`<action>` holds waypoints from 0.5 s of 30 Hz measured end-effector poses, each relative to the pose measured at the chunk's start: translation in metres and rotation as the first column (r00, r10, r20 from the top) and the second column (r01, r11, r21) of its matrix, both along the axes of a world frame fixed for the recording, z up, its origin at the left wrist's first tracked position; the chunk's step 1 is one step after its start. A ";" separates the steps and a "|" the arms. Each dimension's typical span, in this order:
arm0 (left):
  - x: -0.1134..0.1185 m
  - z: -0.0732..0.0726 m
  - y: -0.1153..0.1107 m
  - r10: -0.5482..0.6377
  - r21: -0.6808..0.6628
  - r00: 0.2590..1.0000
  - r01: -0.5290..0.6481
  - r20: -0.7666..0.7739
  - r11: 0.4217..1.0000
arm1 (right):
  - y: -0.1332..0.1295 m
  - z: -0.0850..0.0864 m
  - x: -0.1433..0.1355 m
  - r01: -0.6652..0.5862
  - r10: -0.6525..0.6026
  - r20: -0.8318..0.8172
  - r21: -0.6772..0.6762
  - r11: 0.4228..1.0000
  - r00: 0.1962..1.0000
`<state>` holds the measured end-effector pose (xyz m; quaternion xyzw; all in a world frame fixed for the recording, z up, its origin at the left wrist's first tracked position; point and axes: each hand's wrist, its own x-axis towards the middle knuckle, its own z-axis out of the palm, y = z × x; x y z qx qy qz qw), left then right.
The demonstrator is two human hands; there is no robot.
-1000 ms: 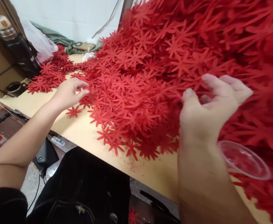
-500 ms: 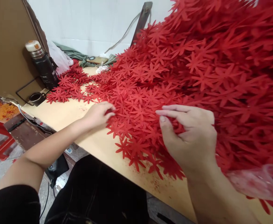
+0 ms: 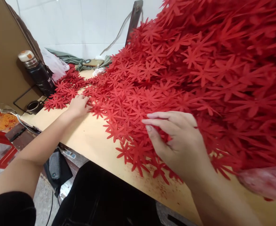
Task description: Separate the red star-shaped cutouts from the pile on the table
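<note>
A large heap of red flower-shaped cutouts with narrow petals covers much of the table. My left hand reaches palm down to the heap's left end, where a smaller cluster of red cutouts lies. Its fingers are slightly spread and bent at the edge of the pieces; I see nothing held in them. Over the front of the heap is my right hand, thumb and fingers pointing left with a gap between them. No piece shows in that gap. My right palm is partly hidden.
A black thermos with a white lid stands at the left by a cardboard sheet. Near it are a dark cup and a plastic bag. A cloudy plastic piece lies at right. The table's front edge borders my lap.
My left hand has moved left and farther back, away from the main heap to near the smaller cluster. My right hand has shifted slightly left. The view has moved a little too.
</note>
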<state>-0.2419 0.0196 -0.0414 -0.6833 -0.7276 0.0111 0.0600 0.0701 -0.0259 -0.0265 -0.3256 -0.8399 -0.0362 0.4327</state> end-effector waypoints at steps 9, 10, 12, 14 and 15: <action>-0.018 0.011 0.010 -0.171 -0.110 0.985 0.171 0.005 0.979 | -0.007 -0.004 0.020 -0.086 0.089 0.044 -0.061 0.994 0.995; -0.018 0.012 0.008 -0.183 -0.120 0.983 0.186 0.031 0.975 | -0.007 -0.005 0.022 -0.081 0.084 0.040 -0.073 0.994 0.996; -0.014 0.012 0.005 -0.188 -0.105 0.980 0.194 0.065 0.975 | -0.009 -0.006 0.021 -0.089 0.093 0.035 -0.088 0.992 0.995; -0.003 0.008 0.002 -0.196 -0.073 0.977 0.202 0.080 0.977 | -0.012 -0.005 0.017 -0.107 0.110 0.036 -0.084 0.991 0.993; 0.002 0.006 0.002 -0.206 -0.062 0.975 0.211 0.081 0.975 | -0.013 -0.004 0.015 -0.113 0.116 0.042 -0.080 0.990 0.992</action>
